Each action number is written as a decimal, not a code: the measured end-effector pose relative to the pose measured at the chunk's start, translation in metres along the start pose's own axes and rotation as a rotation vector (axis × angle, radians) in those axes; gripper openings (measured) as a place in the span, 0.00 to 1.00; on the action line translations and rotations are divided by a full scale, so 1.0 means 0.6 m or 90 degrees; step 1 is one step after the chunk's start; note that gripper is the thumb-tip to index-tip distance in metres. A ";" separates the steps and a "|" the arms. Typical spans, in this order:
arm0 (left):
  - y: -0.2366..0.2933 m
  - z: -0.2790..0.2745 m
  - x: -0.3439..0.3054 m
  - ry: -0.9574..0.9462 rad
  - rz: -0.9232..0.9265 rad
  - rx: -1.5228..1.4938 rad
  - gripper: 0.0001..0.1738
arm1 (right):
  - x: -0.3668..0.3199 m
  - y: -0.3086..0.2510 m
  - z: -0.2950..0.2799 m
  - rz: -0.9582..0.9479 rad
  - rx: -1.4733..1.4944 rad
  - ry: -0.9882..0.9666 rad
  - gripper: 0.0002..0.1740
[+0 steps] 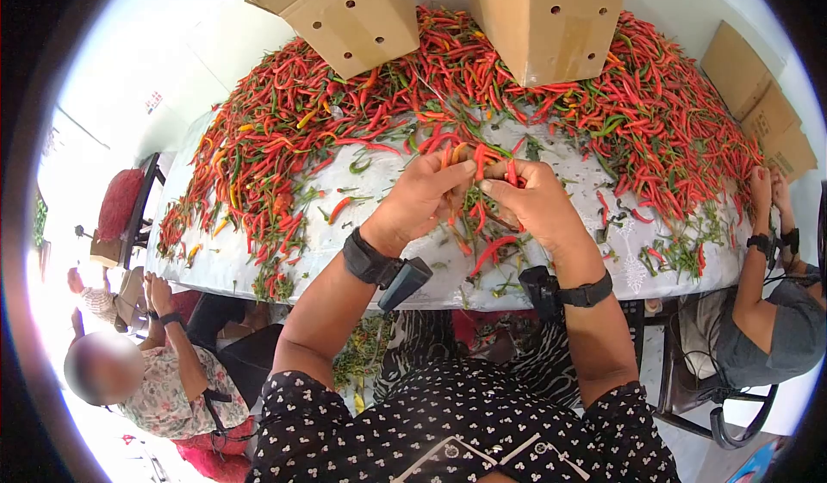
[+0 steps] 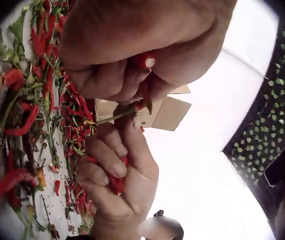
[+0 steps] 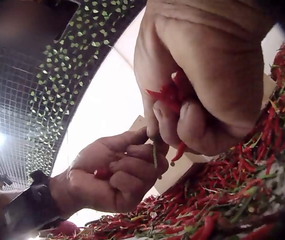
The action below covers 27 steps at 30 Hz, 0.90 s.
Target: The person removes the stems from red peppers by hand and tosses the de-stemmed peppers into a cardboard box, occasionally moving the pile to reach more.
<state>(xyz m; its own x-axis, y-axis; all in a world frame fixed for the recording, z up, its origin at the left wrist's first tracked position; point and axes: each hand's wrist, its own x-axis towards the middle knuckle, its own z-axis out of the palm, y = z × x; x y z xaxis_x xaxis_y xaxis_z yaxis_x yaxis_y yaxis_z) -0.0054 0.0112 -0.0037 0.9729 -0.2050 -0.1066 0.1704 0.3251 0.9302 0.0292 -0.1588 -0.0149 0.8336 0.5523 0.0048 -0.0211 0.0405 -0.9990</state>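
Observation:
In front of the body, my left hand (image 1: 424, 192) and right hand (image 1: 536, 201) meet at the fingertips over the table. Curled fingers of the left hand hold a red chili (image 2: 146, 61), its pale stemless end showing in the left wrist view. Several red chilies (image 3: 171, 94) are tucked in the right hand's curled fingers. Between the two sets of fingertips is a chili with a thin green stem (image 2: 113, 118). Loose red chilies (image 1: 493, 252) and green stem bits lie on the cloth below the hands.
A big heap of red chilies (image 1: 637, 113) curves round the table's far side. Two cardboard boxes, one left (image 1: 362, 22) and one right (image 1: 560, 35), stand in it. A white patterned cloth (image 1: 633, 268) covers the table. Other people sit at left (image 1: 185, 371) and right (image 1: 780, 328).

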 end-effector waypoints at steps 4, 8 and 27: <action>-0.001 -0.002 0.004 -0.011 0.014 0.013 0.04 | 0.000 0.001 -0.001 -0.003 -0.048 -0.010 0.06; 0.012 0.016 -0.004 0.043 0.072 0.147 0.05 | -0.001 0.001 -0.001 -0.005 -0.065 -0.001 0.06; 0.016 0.051 0.044 -0.031 0.191 0.438 0.12 | 0.019 0.013 -0.018 0.121 0.395 0.095 0.18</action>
<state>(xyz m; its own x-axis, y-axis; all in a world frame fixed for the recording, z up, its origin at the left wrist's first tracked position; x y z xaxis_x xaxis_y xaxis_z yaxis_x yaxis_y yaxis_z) 0.0170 -0.0191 0.0131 0.9517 -0.2438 0.1866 -0.2520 -0.2731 0.9284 0.0445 -0.1611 -0.0231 0.8508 0.4773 -0.2198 -0.4516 0.4503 -0.7703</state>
